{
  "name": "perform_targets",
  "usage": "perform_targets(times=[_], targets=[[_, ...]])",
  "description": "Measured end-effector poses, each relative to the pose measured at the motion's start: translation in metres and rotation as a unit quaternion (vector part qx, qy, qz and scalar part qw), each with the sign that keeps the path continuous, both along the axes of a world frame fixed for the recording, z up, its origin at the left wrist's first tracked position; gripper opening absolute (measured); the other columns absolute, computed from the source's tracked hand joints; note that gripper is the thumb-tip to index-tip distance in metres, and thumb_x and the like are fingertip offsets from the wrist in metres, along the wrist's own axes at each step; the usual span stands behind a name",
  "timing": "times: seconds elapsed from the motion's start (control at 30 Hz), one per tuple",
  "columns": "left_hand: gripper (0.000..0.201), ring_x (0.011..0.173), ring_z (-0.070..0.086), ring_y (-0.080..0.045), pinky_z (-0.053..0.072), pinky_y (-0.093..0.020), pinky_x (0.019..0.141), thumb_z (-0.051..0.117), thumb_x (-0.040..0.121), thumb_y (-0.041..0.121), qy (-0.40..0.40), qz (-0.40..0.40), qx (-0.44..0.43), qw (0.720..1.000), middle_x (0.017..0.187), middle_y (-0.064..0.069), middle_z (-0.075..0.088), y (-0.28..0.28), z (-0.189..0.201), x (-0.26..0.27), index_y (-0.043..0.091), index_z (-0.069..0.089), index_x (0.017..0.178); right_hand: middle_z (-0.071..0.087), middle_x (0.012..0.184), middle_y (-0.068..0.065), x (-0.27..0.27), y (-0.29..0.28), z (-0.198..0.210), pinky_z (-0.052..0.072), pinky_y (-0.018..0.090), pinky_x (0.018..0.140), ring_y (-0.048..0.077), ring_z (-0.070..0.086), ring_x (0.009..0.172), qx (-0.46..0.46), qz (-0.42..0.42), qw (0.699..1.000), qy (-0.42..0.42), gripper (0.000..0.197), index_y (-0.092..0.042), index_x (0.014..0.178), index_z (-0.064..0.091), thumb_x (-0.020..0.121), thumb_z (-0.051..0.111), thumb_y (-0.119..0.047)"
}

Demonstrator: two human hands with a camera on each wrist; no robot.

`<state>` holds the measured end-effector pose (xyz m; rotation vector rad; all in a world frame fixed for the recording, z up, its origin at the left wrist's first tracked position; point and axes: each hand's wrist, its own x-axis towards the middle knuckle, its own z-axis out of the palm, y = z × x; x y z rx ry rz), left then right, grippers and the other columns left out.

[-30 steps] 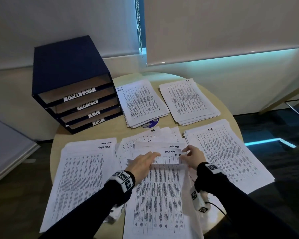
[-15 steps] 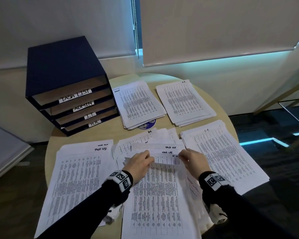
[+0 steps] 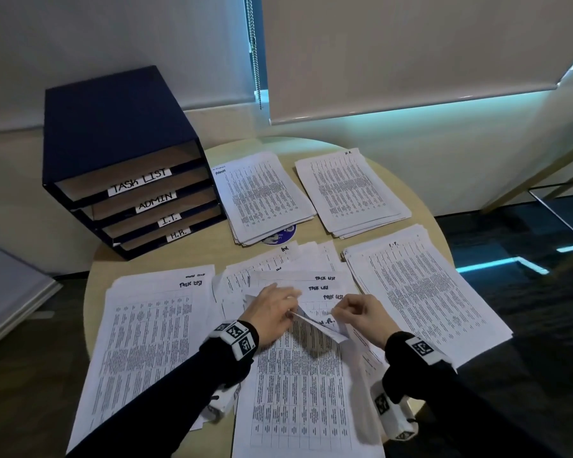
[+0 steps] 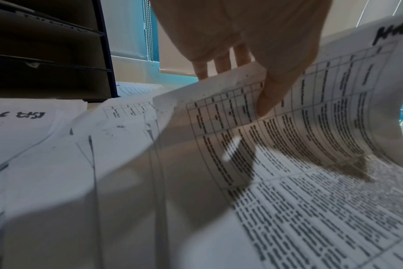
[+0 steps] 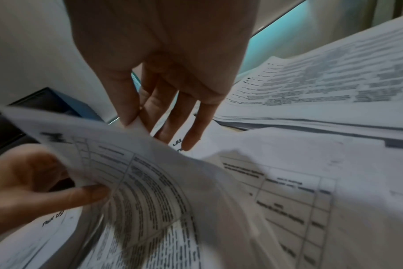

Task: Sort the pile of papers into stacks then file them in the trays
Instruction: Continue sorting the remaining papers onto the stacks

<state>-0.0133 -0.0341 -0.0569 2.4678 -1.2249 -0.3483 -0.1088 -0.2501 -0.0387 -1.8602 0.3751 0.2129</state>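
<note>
You are deep in the sorting stage, and none of the filing has begun. Four stacks already lie on the table: a TASK LIST stack at your near left, an ADMIN stack beside the tray unit, an H.R. stack at the far right, and an I.T. stack at your near right. The unsorted pile sits in the middle in front of you, its sheets fanned out, with several headed TASK LIST showing at the top.

Your left hand and right hand are close together over that pile, both clamped on the top edge of one sheet marked H.R.. The left wrist view shows your thumb on the printed face with the fingers behind; the right wrist view shows thumb and forefinger pinching the corner. The sheet's top edge is lifted and curled off the pile, while its lower part lies on the papers.

I judge this sheet belongs on the far-right stack. A fair number of sheets are left in the middle, so sorting is perhaps past halfway.

The tray unit stands at the far left of the table, with slots labelled TASK LIST, ADMIN, I.T. and H.R. From here every slot looks empty, so all four stacks are yet to go in.
</note>
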Motion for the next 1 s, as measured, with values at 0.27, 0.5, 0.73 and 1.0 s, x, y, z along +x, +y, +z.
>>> perform_targets(times=[0.27, 0.5, 0.73, 1.0], targets=[[0.011, 0.088, 0.056, -0.014, 0.049, -0.029, 0.08, 0.056, 0.093, 0.014, 0.078, 0.116, -0.031, 0.99, 0.103, 0.003, 0.055, 0.002, 0.008, 0.006, 0.015, 0.047, 0.099, 0.065, 0.107, 0.002, -0.005, 0.004, 0.002, 0.043, 0.028, 0.079, 0.015, 0.062, 0.096, 0.149, -0.068, 0.984, 0.068, 0.053, -0.026, 0.117, 0.057, 0.083, 0.052, -0.066], [0.057, 0.124, 0.04, -0.014, 0.038, -0.038, 0.106, 0.056, 0.091, 0.033, 0.138, 0.185, -0.035, 0.972, 0.136, 0.002, 0.032, -0.011, 0.008, 0.03, 0.028, 0.025, 0.139, 0.066, 0.097, 0.001, -0.007, 0.018, -0.019, 0.053, 0.033, 0.082, 0.02, 0.062, 0.089, -0.019, -0.036, 0.996, 0.074, 0.025, -0.013, 0.106, 0.054, 0.084, 0.064, -0.003], [0.03, 0.112, 0.046, -0.018, 0.042, -0.035, 0.096, 0.048, 0.095, 0.021, -0.049, 0.196, 0.04, 0.979, 0.123, 0.001, 0.041, -0.005, 0.006, 0.069, 0.023, 0.045, 0.126, 0.066, 0.096, -0.007, -0.008, 0.016, -0.025, 0.048, 0.022, 0.079, 0.015, 0.062, 0.093, -0.054, -0.027, 0.996, 0.068, 0.024, -0.021, 0.098, 0.057, 0.085, 0.06, -0.001], [0.034, 0.108, 0.049, -0.019, 0.04, -0.036, 0.096, 0.045, 0.096, 0.038, -0.027, 0.197, 0.07, 0.978, 0.124, 0.002, 0.045, 0.002, -0.007, 0.052, 0.022, 0.043, 0.127, 0.068, 0.101, 0.0, -0.004, 0.009, -0.031, 0.051, 0.041, 0.089, 0.017, 0.063, 0.096, -0.071, -0.022, 0.995, 0.061, 0.022, -0.018, 0.099, 0.06, 0.082, 0.062, -0.004]])
